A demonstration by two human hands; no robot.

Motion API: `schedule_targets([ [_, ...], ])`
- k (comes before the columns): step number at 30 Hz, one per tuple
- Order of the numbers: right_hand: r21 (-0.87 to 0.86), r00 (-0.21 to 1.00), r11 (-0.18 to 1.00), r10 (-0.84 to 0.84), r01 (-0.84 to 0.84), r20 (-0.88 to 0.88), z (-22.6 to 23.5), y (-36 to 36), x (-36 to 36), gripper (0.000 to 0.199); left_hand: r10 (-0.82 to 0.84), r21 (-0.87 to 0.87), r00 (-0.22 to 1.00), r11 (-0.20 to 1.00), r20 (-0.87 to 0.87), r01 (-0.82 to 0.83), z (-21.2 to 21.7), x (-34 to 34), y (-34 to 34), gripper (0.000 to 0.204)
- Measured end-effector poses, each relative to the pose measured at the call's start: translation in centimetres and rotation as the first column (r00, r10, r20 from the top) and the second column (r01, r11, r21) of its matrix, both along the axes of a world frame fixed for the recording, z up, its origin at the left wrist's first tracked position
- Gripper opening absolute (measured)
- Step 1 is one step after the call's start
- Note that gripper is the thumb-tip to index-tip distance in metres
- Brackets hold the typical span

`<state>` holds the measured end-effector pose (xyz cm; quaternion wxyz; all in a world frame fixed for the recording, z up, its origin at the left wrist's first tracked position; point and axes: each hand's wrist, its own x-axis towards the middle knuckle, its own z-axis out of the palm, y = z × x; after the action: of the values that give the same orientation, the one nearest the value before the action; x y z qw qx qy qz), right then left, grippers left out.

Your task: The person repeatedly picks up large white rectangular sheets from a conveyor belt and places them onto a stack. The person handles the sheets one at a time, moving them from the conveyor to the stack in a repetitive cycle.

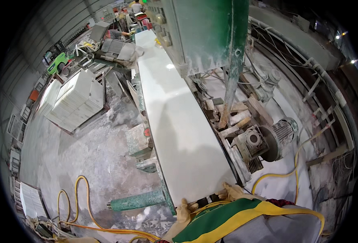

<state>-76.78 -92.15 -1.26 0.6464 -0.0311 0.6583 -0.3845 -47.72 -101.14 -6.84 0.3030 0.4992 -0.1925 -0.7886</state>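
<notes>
Long, glossy, white rectangular slab (pixel 191 158) lies flat on a narrow green metal table (pixel 168 197)

The slab runs from six o'clock up toward eleven, its length following the table, which probably bears the weight. At six o'clock the left hand (pixel 183 211), tan-gloved by the look of it, touches the near edge by its left corner; at five, the right hand (pixel 233 191), covered alike, meets that same edge near its right corner. The hands stand apart, a spacing that likely keeps the end square and steady; whether they close around the edge, I cannot tell. At half past three a grey metal geared motor (pixel 250 139) sits off to the side, seemingly so that it does not crowd the slab.

The slab looks smooth and pale, with a bright glare near twelve o'clock and soft grey shadows or reflections across its middle.
</notes>
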Motion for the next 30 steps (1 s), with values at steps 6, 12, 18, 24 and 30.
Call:
schedule_targets([
  [6, -0.039, 0.989, 0.997, -0.064, 0.070, 0.134, -1.7, -0.2, -1.1, 0.064, -0.043, -0.044, 0.997, 0.998, 0.059, 0.046, 1.5, -2.1, -0.9, 0.068],
  [12, -0.139, 0.969, 0.963, 0.239, -0.230, 0.054, -0.5, -0.5, -3.1, 0.071, -0.377, -0.009, 0.919, 0.925, 0.117, 0.381, 4.2, 0.9, -2.9, 0.078],
  [18, -0.335, 0.720, 0.667, 0.456, -0.666, -0.522, 5.0, -3.5, -0.4, 0.056, -0.605, 0.112, 0.780, 0.796, 0.160, 0.594, 3.1, 4.6, -3.2, 0.062],
  [24, -0.352, 0.373, 0.189, 0.089, -0.917, -0.923, -0.1, -12.7, 5.9, 0.044, -0.159, -0.047, 0.971, 0.987, -0.181, 0.153, -7.2, 8.9, 7.1, 0.055],
  [30, 0.057, -0.060, 0.030, -0.081, -0.998, -0.995, 3.0, -13.4, 6.0, 0.057, 0.379, -0.224, 0.908, 0.915, 0.181, -0.337, 9.6, 10.3, 21.7, 0.045],
])
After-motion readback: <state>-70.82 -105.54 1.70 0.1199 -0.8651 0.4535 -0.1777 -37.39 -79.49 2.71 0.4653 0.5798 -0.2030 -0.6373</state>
